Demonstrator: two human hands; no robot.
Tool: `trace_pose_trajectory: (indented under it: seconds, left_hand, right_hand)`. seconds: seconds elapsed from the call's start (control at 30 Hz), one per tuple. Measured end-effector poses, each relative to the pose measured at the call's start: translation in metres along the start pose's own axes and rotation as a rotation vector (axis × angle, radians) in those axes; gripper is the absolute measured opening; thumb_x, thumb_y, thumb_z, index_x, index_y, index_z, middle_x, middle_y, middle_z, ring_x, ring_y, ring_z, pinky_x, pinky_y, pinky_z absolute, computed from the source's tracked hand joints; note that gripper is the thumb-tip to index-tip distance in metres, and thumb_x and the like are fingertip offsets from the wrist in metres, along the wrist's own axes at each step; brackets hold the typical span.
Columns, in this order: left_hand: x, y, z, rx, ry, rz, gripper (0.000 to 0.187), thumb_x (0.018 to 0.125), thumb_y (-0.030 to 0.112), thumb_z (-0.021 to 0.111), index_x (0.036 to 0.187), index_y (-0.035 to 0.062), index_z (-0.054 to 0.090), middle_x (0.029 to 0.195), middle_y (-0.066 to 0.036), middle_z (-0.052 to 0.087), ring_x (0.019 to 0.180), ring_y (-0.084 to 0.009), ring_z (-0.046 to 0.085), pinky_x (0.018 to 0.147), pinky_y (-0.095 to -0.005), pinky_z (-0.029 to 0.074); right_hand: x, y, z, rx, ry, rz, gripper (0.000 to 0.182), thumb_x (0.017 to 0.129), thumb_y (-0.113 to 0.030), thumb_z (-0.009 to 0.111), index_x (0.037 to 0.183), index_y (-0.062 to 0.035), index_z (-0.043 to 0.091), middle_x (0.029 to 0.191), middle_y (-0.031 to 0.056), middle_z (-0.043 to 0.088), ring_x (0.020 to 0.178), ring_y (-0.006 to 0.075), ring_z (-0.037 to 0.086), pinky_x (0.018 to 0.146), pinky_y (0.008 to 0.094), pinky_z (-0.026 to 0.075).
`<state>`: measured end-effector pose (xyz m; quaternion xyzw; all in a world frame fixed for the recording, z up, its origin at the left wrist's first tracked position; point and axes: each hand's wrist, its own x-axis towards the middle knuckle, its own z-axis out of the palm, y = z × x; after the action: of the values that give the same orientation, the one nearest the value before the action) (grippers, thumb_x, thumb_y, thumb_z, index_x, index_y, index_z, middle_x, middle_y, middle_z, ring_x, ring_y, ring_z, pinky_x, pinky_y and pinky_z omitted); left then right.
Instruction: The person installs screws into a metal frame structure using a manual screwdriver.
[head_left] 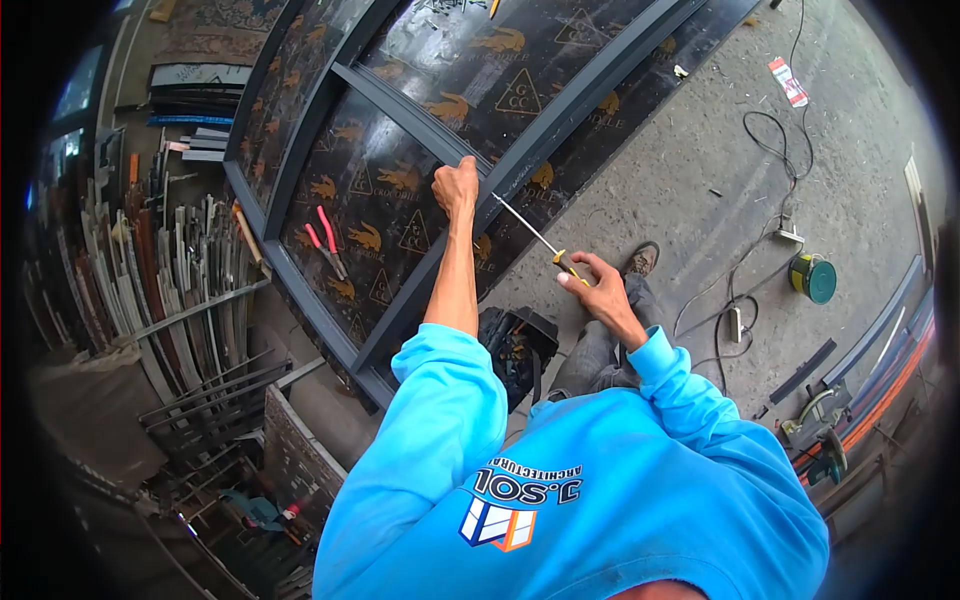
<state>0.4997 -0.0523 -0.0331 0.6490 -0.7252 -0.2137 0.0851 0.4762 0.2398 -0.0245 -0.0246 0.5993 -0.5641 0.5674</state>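
My right hand (602, 295) is closed around the yellow and black handle of a long screwdriver (528, 224). The screwdriver's tip meets the side bar of a dark grey metal frame (590, 92), close to a joint. At that joint, my left hand (457, 188) is closed on the end of the frame's crossbar (405, 112). Whatever lies under its fingers is hidden. Red-handled pliers (328, 243) rest on the dark printed board (385, 190) beneath the frame, left of my left hand.
An open black tool bag (517, 350) stands on the floor by my legs. A cable (735, 275) snakes across the concrete near a green bucket (813, 279). Long metal profiles (185, 265) stand stacked at left. A mitre saw (820, 412) sits at lower right.
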Motion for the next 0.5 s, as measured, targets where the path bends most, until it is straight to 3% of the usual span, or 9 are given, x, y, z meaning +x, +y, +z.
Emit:
trace_pose_trajectory:
  seconds: [0.03, 0.1, 0.17, 0.23, 0.27, 0.37, 0.4, 0.43, 0.5]
  left_hand:
    - [0.002, 0.005, 0.0, 0.002, -0.001, -0.008, 0.051, 0.074, 0.037, 0.061, 0.084, -0.0129, 0.067, 0.088, -0.034, 0.065, 0.088, -0.0479, 0.065, 0.077, -0.051, 0.051]
    - [0.001, 0.004, 0.001, -0.01, 0.029, 0.005, 0.052, 0.074, 0.038, 0.062, 0.084, -0.0129, 0.066, 0.088, -0.035, 0.065, 0.089, -0.0486, 0.064, 0.078, -0.051, 0.051]
    - [0.0, 0.002, 0.001, -0.019, 0.041, 0.033, 0.052, 0.074, 0.038, 0.062, 0.084, -0.0128, 0.066, 0.088, -0.037, 0.063, 0.09, -0.0494, 0.064, 0.079, -0.0511, 0.05]
    - [0.007, -0.005, 0.009, 0.0, 0.069, 0.05, 0.052, 0.074, 0.038, 0.062, 0.084, -0.0134, 0.066, 0.088, -0.038, 0.063, 0.09, -0.05, 0.063, 0.078, -0.0514, 0.05]
    - [0.006, -0.003, 0.006, -0.006, 0.068, 0.034, 0.052, 0.074, 0.037, 0.063, 0.083, -0.0136, 0.065, 0.087, -0.038, 0.062, 0.088, -0.0498, 0.064, 0.077, -0.0515, 0.05]
    - [0.001, 0.0, 0.003, -0.033, 0.071, 0.019, 0.051, 0.073, 0.037, 0.064, 0.079, -0.014, 0.064, 0.083, -0.038, 0.062, 0.085, -0.0493, 0.064, 0.075, -0.0515, 0.05]
    - [0.0, 0.001, 0.002, -0.037, 0.06, 0.016, 0.051, 0.073, 0.036, 0.064, 0.077, -0.0142, 0.063, 0.081, -0.037, 0.062, 0.083, -0.049, 0.065, 0.074, -0.0515, 0.05]
    - [0.0, 0.001, 0.002, -0.038, 0.063, 0.02, 0.051, 0.073, 0.036, 0.064, 0.077, -0.0142, 0.063, 0.081, -0.037, 0.062, 0.083, -0.049, 0.065, 0.074, -0.0515, 0.05]
    - [0.001, 0.0, 0.003, -0.018, 0.059, 0.017, 0.05, 0.073, 0.036, 0.065, 0.074, -0.0145, 0.062, 0.078, -0.037, 0.062, 0.081, -0.0484, 0.065, 0.073, -0.0512, 0.05]
  right_hand:
    - [0.001, 0.003, 0.003, -0.35, 0.166, -0.267, 0.041, 0.089, -0.038, 0.066, 0.114, -0.0058, 0.063, 0.066, 0.0052, 0.059, 0.058, 0.0144, 0.057, 0.05, 0.0302, 0.042]
    - [0.006, 0.019, 0.015, -0.387, 0.324, -0.554, 0.039, 0.089, -0.036, 0.067, 0.107, -0.0024, 0.066, 0.067, 0.0076, 0.062, 0.057, 0.0154, 0.055, 0.053, 0.0323, 0.041]
    - [0.013, 0.02, 0.005, -0.058, -0.122, -0.094, 0.038, 0.094, -0.038, 0.059, 0.111, -0.0044, 0.064, 0.068, 0.0068, 0.06, 0.049, 0.0133, 0.051, 0.045, 0.0291, 0.04]
    - [0.03, 0.005, -0.027, 0.937, -0.692, 0.596, 0.036, 0.099, -0.039, 0.05, 0.113, -0.0071, 0.059, 0.069, 0.0046, 0.056, 0.042, 0.0091, 0.045, 0.035, 0.0228, 0.034]
    - [0.032, 0.003, -0.028, 0.879, -0.663, 0.58, 0.033, 0.101, -0.038, 0.046, 0.115, -0.0095, 0.055, 0.069, 0.0035, 0.052, 0.04, 0.0063, 0.04, 0.031, 0.0178, 0.028]
    - [0.02, -0.019, -0.028, 0.544, -0.406, 0.406, 0.035, 0.097, -0.037, 0.055, 0.115, -0.0076, 0.059, 0.069, 0.0026, 0.055, 0.045, 0.0076, 0.047, 0.037, 0.0204, 0.034]
    - [0.015, -0.021, -0.02, 0.198, -0.196, 0.226, 0.037, 0.094, -0.038, 0.061, 0.114, -0.0074, 0.063, 0.07, 0.0007, 0.056, 0.049, 0.0084, 0.051, 0.042, 0.0238, 0.037]
    - [0.018, 0.002, -0.016, -0.21, -0.01, -0.176, 0.038, 0.093, -0.04, 0.061, 0.112, -0.0074, 0.065, 0.069, -0.0006, 0.056, 0.052, 0.0084, 0.053, 0.044, 0.0258, 0.038]
    - [0.018, -0.007, -0.017, -0.045, -0.105, -0.022, 0.039, 0.094, -0.041, 0.058, 0.112, -0.0073, 0.064, 0.069, 0.0002, 0.056, 0.05, 0.0089, 0.051, 0.043, 0.0254, 0.037]
